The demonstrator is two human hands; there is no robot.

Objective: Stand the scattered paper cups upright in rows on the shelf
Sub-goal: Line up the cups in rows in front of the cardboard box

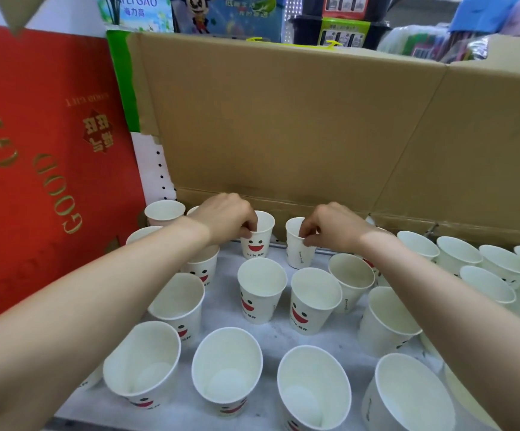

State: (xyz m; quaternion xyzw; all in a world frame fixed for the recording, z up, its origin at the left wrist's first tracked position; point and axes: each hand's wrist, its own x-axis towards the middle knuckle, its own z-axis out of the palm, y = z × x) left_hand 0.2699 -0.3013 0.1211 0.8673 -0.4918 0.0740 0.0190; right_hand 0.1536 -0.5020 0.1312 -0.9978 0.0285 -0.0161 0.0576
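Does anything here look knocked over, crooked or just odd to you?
Nothing is tipped or spilled. The cup pinched by the right hand shows its side print, with its smiley face turned away. The red box at left has upside-down lettering.

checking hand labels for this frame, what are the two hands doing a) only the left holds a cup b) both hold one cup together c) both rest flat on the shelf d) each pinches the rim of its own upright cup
d: the left hand pinches the rim of the smiley-faced cup and the right hand pinches the rim of the neighbouring cup, both upright.
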